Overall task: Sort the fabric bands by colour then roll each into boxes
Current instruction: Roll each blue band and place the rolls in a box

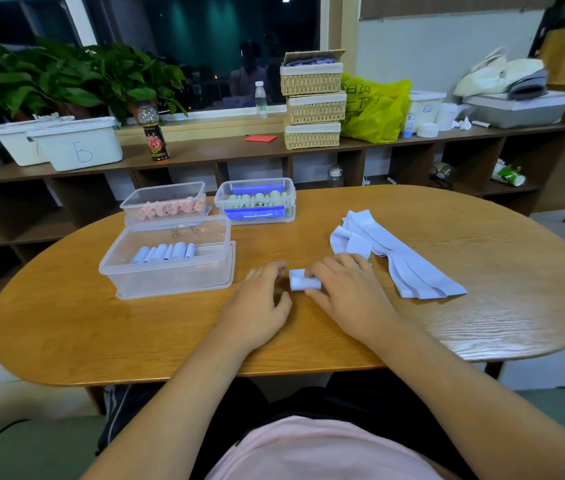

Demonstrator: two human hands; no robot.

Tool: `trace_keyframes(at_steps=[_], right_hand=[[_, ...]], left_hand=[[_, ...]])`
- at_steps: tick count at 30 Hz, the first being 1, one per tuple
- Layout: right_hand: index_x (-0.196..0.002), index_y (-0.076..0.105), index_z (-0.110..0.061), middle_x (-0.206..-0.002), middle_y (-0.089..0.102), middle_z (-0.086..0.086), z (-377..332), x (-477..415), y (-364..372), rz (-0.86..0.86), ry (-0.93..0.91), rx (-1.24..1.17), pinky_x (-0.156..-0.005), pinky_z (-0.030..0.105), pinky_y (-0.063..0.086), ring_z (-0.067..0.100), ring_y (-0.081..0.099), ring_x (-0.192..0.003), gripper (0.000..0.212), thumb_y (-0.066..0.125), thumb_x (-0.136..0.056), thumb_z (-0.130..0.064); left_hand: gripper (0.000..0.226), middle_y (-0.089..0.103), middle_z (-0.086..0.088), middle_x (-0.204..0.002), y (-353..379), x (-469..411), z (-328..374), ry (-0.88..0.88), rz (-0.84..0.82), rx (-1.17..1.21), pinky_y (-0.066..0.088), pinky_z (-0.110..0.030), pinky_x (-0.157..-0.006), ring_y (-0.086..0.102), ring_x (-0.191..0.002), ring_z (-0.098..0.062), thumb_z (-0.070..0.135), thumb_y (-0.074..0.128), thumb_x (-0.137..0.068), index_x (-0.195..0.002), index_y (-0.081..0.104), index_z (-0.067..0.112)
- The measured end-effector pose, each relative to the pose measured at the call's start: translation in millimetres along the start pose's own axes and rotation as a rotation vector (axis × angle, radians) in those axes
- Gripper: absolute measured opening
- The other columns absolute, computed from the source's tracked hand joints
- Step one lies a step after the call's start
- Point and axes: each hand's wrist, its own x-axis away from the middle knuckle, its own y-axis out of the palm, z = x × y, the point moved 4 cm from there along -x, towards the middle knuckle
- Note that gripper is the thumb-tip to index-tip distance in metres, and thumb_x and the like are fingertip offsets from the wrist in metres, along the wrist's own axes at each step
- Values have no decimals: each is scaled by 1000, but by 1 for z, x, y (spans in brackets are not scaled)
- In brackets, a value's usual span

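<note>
- A small pale-blue rolled fabric band (pixel 303 280) lies on the oval wooden table (pixel 135 334), between my two hands.
- My right hand (pixel 346 289) grips the roll, fingers curled over its top and thumb at its near side.
- My left hand (pixel 260 299) rests flat just beside the roll's left end, fingers relaxed and holding nothing.
- A loose pile of unrolled pale-blue bands (pixel 405 261) lies to the right.
- To the left stands a clear plastic box (pixel 170 280) with blue rolls; behind it are two more, one with pink rolls (pixel 163 211) and one with green (pixel 256 199).

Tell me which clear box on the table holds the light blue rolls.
The nearest clear box, front left beside the left hand. The two boxes behind it hold pink rolls and green rolls instead.
</note>
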Motion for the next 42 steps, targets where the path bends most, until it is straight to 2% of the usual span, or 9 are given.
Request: trace_keyframes(at_steps=[6, 12, 16, 20, 27, 30, 34, 38, 42], right_hand=[[-118, 66, -37, -109, 65, -20, -2, 13, -3, -63, -14, -100, -98, 36, 40, 13, 53, -112, 23, 65, -98, -50], [-125, 67, -41, -114, 61, -21, 0, 12, -1, -106, 42, -151, -98, 35, 40, 10, 51, -112, 27, 58, -102, -53], [-133, 65, -42, -123, 57, -20, 0, 12, -1, -125, 56, -140, -98, 34, 40, 9, 48, -116, 32, 56, -103, -49], [-135, 61, -39, -130, 54, -20, -1, 9, -3, -138, 49, -172, -100, 32, 39, 8, 47, -122, 35, 61, -100, -41], [-123, 62, -39, -120, 57, -21, -2, -11, -2, -182, 8, -160, -101, 35, 40, 9, 48, -121, 30, 58, -95, -49], [-119, 62, -37, -113, 60, -19, -8, -19, -3, -141, 18, -153, -97, 38, 45, 11, 51, -114, 27, 60, -95, -50], [-124, 69, -32, -112, 61, -19, -14, -23, -2, -52, 156, -461, -94, 35, 50, 9, 56, -110, 30, 70, -96, -43], [-121, 73, -29, -111, 70, -14, -21, -19, 1, -60, 284, -844, -95, 28, 53, 8, 66, -108, 24, 76, -97, -29], [-123, 74, -22, -115, 77, -2, -17, -15, 2, -113, 448, -1171, -103, 37, 56, 18, 71, -112, 20, 68, -104, -22]], left_hand=[[40, 57, 22, -129, -3, 5, 5, 107, 7, 15, 49, -32, -104, 49, -124, 2, 26, 61, -98, -136, 55, 35], [32, 55, 23, -114, -5, 8, 10, 208, 19, 23, 49, -35, -97, 50, -116, -3, 14, 60, -91, -117, 62, 33], [23, 55, 24, -116, -3, 7, 9, 219, 28, -15, 49, -33, -97, 48, -116, -3, 30, 64, -95, -118, 64, 33], [30, 56, 21, -122, 0, 4, 8, 183, 12, -81, 48, -34, -100, 46, -119, -4, 40, 63, -96, -126, 62, 34], [30, 56, 19, -125, 4, -4, 7, 146, -2, -100, 48, -33, -101, 45, -119, -4, 36, 61, -103, -132, 61, 31], [28, 59, 17, -123, 1, -3, 6, 159, 54, -32, 48, -33, -100, 49, -117, -4, 33, 58, -105, -133, 60, 30], [36, 62, 17, -127, -10, 1, 0, 65, 197, 232, 49, -27, -101, 57, -122, -3, 34, 59, -107, -142, 55, 30], [32, 68, 18, -123, -16, 3, 0, 39, 240, 400, 54, -29, -98, 63, -120, -6, 32, 66, -104, -135, 61, 29], [34, 67, 17, -127, -21, 10, 6, 66, 204, 474, 54, -36, -99, 62, -125, -10, 31, 63, -106, -140, 59, 31]])
